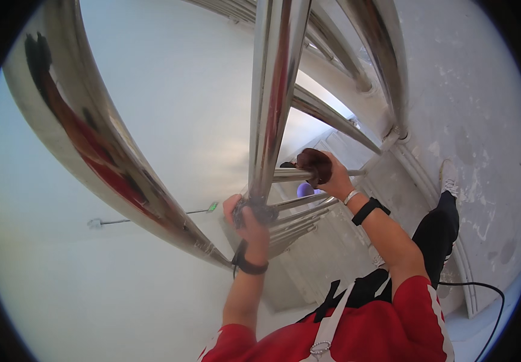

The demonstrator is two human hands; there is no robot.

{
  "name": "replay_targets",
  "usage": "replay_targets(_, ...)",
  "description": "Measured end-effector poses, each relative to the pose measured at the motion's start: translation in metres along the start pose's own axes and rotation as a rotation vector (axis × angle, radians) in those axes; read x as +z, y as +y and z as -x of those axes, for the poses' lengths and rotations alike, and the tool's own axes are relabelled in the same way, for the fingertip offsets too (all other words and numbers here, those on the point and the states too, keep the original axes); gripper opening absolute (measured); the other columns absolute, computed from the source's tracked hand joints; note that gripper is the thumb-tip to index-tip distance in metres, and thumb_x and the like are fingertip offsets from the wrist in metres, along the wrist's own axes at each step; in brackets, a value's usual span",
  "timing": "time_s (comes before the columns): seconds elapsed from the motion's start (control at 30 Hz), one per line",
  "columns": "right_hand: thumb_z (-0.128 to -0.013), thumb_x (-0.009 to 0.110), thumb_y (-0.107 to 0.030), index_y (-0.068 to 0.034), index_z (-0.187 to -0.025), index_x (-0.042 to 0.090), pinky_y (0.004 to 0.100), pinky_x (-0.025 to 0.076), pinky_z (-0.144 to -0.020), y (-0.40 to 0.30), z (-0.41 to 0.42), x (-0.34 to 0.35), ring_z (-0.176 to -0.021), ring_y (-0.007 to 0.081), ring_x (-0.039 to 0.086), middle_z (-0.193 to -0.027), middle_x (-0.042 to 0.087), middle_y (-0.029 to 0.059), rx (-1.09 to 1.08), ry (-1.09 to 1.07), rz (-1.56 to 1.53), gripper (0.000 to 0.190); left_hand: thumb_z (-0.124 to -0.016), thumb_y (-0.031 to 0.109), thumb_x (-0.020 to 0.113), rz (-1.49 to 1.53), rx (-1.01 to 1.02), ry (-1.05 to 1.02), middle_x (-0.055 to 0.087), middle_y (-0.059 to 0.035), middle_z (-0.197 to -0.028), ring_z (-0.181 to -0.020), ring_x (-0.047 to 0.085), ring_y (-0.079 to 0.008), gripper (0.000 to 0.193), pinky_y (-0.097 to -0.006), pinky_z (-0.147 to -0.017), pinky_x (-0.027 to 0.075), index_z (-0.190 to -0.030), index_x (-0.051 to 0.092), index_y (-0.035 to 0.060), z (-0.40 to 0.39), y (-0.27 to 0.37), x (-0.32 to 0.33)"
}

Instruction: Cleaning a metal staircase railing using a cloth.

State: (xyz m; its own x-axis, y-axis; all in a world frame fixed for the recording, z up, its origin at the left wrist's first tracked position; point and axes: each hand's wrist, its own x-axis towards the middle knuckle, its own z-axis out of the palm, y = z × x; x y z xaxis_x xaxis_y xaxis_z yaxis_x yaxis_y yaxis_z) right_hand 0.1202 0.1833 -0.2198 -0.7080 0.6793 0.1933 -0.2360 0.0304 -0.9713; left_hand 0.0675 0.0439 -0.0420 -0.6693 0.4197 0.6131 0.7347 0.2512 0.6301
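Observation:
My left hand (253,231) grips a grey wire scourer (248,212), pressed around the lower end of a shiny metal post (267,113). The post is part of a stair railing and rises upward in front of me. To the right, my right hand (338,178) holds a dark brown cloth (313,165), wrapped over a thinner metal baluster (285,174). The fingers of that hand are partly hidden behind the cloth. On the left, a thick polished handrail (106,140) curves past, reflecting red and black.
Several more metal bars (296,226) run below my hands, with stairs (333,253) beneath. A purple round object (305,190) shows beyond them. My shoe (448,178) stands on the stained grey floor (477,135). A black cable (498,294) trails at the right.

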Motion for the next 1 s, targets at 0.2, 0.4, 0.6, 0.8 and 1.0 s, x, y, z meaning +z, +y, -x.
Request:
replay_targets(0.2,-0.060,0.074,-0.018,-0.013,-0.109,0.048,0.0395,0.047,-0.079,0.078,0.026,-0.010,-0.095,0.0311,0.055,-0.098,0.058,0.0136,0.280,-0.008,0.415,0.055,-0.087,0.021,0.044,0.089,-0.048,0.054,0.043,-0.0059,-0.090,-0.079,0.041,-0.0130,0.026,-0.0268,-0.074,0.037,-0.103,0.045,0.0012,-0.003,-0.003,0.000)
replay_targets(0.4,-0.062,0.071,-0.015,-0.011,-0.109,0.049,0.0395,0.047,-0.077,0.097,0.068,-0.036,-0.088,0.0353,0.057,-0.097,0.059,0.0178,0.462,0.157,0.301,0.051,-0.087,0.019,0.044,0.083,-0.047,0.053,0.044,-0.0065,-0.090,-0.080,0.042,-0.0134,0.024,-0.0271,-0.074,0.037,-0.103,0.046,0.0009,0.000,-0.012,0.009)
replay_targets(0.6,-0.069,0.067,-0.005,-0.002,-0.112,0.048,0.0298,0.044,-0.084,-0.083,0.046,-0.022,-0.098,0.0192,0.055,-0.108,0.055,0.0095,0.080,0.299,-0.239,0.048,-0.086,0.013,0.046,0.179,-0.097,0.091,0.048,-0.0081,-0.091,-0.080,0.045,-0.0142,0.020,-0.0272,-0.074,0.038,-0.100,0.047,-0.0009,0.004,-0.010,0.000)
replay_targets(0.8,-0.049,0.075,-0.006,-0.004,-0.104,0.057,0.0368,0.040,-0.082,-0.173,-0.015,0.012,-0.097,0.0311,0.047,-0.116,0.042,0.0113,-0.375,0.517,0.156,0.058,-0.085,0.010,0.046,0.233,-0.215,0.091,0.050,-0.0074,-0.089,-0.079,0.047,-0.0133,0.020,-0.0258,-0.073,0.040,-0.101,0.049,-0.0008,0.065,0.006,-0.040)
replay_targets(1.0,-0.052,0.071,-0.018,-0.010,-0.098,0.062,0.0400,0.042,-0.070,-0.150,0.026,0.081,-0.089,0.0307,0.047,-0.107,0.052,0.0042,-0.479,0.141,0.808,0.048,-0.085,0.011,0.047,0.251,-0.628,0.146,0.051,-0.0056,-0.090,-0.081,0.049,-0.0126,0.019,-0.0252,-0.074,0.041,-0.100,0.051,0.0012,0.126,-0.008,-0.095)
